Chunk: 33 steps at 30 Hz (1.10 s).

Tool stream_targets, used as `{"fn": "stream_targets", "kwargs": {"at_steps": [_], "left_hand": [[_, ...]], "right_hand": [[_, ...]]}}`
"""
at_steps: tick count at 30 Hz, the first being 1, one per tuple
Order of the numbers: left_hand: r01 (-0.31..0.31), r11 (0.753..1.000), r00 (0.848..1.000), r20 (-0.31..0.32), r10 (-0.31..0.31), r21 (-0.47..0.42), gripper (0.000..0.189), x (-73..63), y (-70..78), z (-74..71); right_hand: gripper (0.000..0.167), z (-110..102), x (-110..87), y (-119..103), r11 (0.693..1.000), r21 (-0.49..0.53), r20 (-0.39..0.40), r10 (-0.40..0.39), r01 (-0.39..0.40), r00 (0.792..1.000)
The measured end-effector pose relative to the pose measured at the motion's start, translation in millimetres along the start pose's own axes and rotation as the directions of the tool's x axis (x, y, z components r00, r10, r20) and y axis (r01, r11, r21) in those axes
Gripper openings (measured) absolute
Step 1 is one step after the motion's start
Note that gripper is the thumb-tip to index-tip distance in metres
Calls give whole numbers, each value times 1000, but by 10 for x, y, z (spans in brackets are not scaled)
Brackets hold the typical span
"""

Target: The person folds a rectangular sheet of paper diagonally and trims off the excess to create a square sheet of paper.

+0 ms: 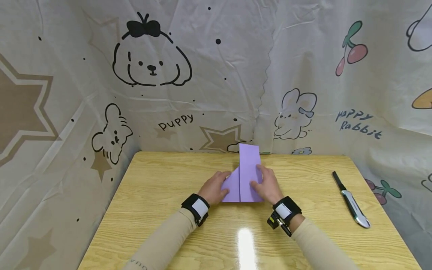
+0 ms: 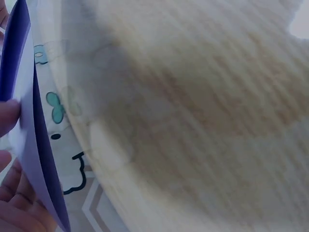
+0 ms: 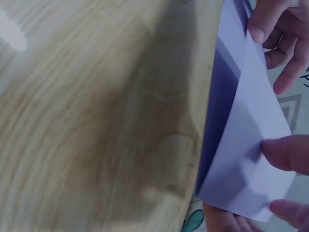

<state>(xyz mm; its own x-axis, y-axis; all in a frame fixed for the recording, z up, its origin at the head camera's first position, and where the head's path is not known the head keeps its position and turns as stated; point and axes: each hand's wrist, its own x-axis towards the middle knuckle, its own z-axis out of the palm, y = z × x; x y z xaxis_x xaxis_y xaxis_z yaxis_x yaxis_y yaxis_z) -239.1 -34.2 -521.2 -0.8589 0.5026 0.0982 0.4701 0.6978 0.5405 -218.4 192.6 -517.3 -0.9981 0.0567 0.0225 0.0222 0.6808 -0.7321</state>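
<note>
A folded sheet of purple paper (image 1: 249, 172) is held up in front of me, with a tall straight strip on its right and a slanted fold on its left. My left hand (image 1: 213, 188) pinches the left edge, thumb in front. At the right edge my right hand (image 1: 270, 186) grips the sheet, with thumb and a finger on the front face. In the right wrist view, more fingers (image 3: 224, 220) of that hand are behind the paper (image 3: 246, 145). The left wrist view shows the folded layers of the paper (image 2: 29, 111) standing slightly apart at the edge.
A knife (image 1: 352, 204) with a dark blade and a silver and green handle lies on the right of the wooden table (image 1: 162, 180). Behind the table hangs a pale cloth (image 1: 219, 75) printed with cartoon animals and stars.
</note>
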Motion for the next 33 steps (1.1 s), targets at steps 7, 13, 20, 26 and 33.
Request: {"fn": "stream_targets", "kwargs": {"at_steps": [7, 13, 20, 26, 33], "left_hand": [[11, 999, 993, 119, -15, 35, 60, -61, -67, 141], [3, 999, 984, 178, -13, 52, 58, -114, -99, 268], [-14, 995, 982, 190, -5, 98, 54, -145, -102, 344], [-42, 988, 984, 176, 15, 147, 53, -153, -104, 376], [-62, 979, 985, 172, 28, 194, 50, -172, -83, 347]], "right_hand": [[57, 146, -49, 116, 995, -100, 49, 4, 1, 999], [55, 279, -119, 244, 984, -173, 72, -19, 31, 997], [53, 330, -154, 257, 969, -238, 88, -44, 63, 995], [48, 333, -151, 273, 947, -308, 94, -65, 92, 993], [43, 347, -142, 296, 926, -359, 100, -83, 114, 991]]}}
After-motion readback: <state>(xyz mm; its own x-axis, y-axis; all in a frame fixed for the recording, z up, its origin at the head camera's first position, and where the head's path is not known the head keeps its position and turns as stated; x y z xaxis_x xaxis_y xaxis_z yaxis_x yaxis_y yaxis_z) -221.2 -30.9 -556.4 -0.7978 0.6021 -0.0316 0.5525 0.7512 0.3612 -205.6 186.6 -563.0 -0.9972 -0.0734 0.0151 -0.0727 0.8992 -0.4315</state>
